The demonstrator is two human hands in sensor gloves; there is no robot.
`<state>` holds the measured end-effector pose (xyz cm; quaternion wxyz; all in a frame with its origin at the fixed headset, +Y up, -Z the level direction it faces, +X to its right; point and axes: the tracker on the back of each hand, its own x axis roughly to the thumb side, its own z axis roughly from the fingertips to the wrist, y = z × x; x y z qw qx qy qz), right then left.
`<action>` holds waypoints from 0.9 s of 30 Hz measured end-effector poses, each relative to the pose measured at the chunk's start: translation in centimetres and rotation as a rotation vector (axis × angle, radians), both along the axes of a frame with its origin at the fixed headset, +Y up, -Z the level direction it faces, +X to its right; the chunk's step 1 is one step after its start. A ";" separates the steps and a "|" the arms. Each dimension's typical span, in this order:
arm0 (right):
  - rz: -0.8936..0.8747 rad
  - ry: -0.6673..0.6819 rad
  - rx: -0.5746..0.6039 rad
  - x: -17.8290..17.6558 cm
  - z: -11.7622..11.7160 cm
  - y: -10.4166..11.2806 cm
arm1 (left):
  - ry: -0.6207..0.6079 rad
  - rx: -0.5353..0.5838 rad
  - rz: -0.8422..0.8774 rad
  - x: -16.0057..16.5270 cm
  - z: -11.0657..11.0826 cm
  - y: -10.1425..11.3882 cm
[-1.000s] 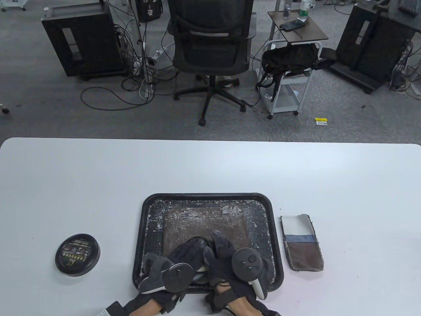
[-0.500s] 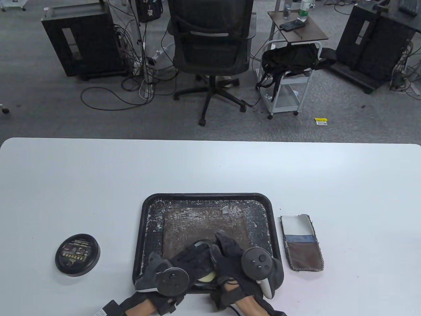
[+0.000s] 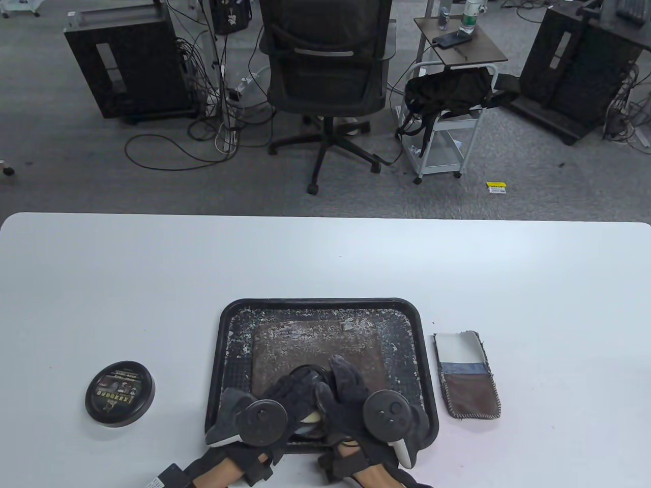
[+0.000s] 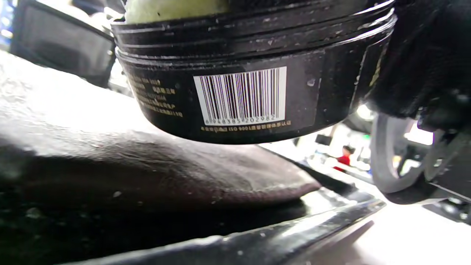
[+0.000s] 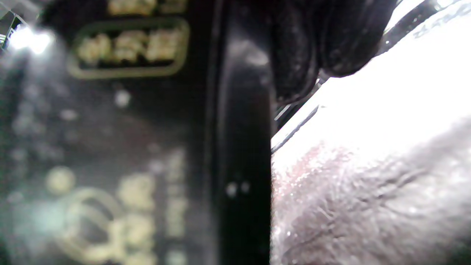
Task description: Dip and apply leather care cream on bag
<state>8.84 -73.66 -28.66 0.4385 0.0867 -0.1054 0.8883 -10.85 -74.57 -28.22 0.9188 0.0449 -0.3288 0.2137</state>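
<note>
A black cream jar (image 3: 311, 418) with pale cream inside is held over the near part of the brown leather bag (image 3: 315, 340), which lies flat in the black tray (image 3: 224, 356). My left hand (image 3: 292, 386) grips the jar from the left. In the left wrist view the jar (image 4: 239, 92) hangs just above the bag (image 4: 165, 176). My right hand (image 3: 341, 376) lies over the jar's right side; its grip is hidden. In the right wrist view the jar's wall (image 5: 128, 129) fills the left, and the bag (image 5: 368, 206) lies at the lower right.
The jar's black lid (image 3: 120, 393) lies on the white table to the left of the tray. A folded cloth (image 3: 468, 376), brown, blue and white, lies right of the tray. The tray floor is speckled with white residue.
Both hands and the jar shifted a little right and toward me, then back left. The cream showed more half a second ago than it does now.
</note>
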 end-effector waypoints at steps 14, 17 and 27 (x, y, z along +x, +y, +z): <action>-0.048 -0.009 -0.049 0.3 -0.4 -0.4 | 0.038 0.090 -0.081 0.8 0.8 0.2; -0.041 0.006 -0.053 -0.1 -0.2 -0.5 | 0.110 0.101 -0.109 0.8 0.7 0.2; -0.004 0.024 -0.035 -0.5 -0.2 -0.7 | 0.028 -0.019 -0.026 -0.1 -0.5 -0.1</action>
